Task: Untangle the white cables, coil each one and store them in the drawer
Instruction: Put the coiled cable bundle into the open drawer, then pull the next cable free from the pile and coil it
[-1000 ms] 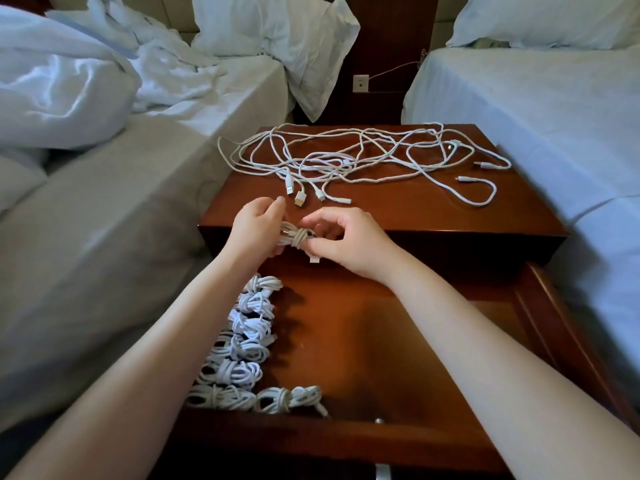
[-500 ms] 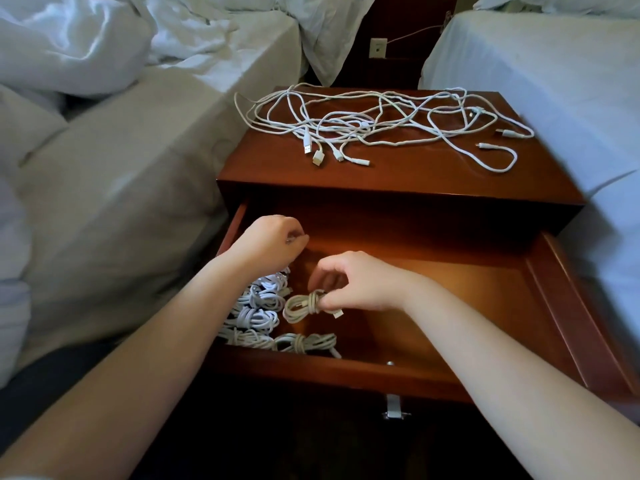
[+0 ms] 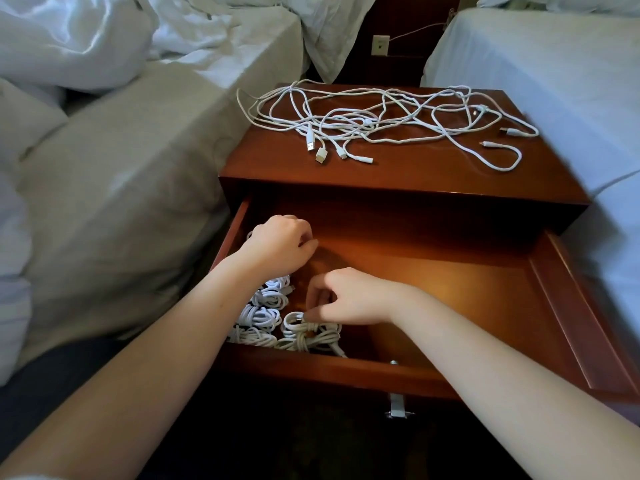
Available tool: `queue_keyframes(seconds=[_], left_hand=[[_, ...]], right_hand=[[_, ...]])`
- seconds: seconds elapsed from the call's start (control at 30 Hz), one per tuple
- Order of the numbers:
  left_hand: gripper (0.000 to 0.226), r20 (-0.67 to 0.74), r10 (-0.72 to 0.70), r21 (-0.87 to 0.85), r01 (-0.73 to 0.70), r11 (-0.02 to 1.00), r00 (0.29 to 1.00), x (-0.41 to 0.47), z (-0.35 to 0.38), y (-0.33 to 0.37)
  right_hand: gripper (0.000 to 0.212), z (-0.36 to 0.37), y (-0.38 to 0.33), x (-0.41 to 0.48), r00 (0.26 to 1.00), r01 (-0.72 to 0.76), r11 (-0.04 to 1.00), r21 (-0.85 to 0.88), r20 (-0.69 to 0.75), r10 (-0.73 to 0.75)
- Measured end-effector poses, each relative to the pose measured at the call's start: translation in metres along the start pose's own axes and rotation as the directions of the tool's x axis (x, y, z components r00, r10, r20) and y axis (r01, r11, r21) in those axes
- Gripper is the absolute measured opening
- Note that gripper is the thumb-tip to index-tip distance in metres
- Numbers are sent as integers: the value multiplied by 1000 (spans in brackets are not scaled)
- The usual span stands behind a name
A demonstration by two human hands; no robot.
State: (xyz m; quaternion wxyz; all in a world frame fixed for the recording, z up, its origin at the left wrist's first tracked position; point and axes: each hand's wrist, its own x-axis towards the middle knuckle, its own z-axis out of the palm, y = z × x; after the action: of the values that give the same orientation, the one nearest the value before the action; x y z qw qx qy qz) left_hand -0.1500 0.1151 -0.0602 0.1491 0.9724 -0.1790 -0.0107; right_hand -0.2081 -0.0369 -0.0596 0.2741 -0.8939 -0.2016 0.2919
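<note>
While the right hand (image 3: 349,299) pinches the upper loop of a small coiled white cable bundle (image 3: 304,330), the bundle sits directly under its fingertips (image 3: 313,315), on the floor of the open reddish-brown wooden drawer (image 3: 450,289) and touching the front row of stored white coils (image 3: 265,306) just leftward. Release looks due. Left hand (image 3: 282,242) hovers loosely curled, holding nothing, just beyond and left of the grip. Tangled loose white cables (image 3: 377,119) lie well beyond both hands on the wooden nightstand top (image 3: 415,168), long axis running left-right; left hand is nearer. Judgement: next reach goes forward and up.
</note>
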Motion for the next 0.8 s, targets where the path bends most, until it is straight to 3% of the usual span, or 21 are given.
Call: queue_keyframes(seconds=[0.2,0.3,0.5,0.63,0.8], left_hand=[[23,-73,-56,-77,50,996,996,2,-2,1],[21,-138,-83,-171,59,984,987,4,-8,10],[21,-273,-132,-327,38,944,953,30,-34,34],[13,-355,-196,-416,34,909,914,64,-48,47],[9,-355,-207,-478,14,878,912,110,-50,57]], right_hand=[[15,-6,3,-1,995,39,997,66,-94,-33],[16,-16,5,0,970,56,994,91,-242,-32],[11,-73,9,-1,846,125,980,153,-533,-25],[13,-113,24,1,746,119,986,119,-666,-10],[12,-146,56,11,641,73,988,135,-765,57]])
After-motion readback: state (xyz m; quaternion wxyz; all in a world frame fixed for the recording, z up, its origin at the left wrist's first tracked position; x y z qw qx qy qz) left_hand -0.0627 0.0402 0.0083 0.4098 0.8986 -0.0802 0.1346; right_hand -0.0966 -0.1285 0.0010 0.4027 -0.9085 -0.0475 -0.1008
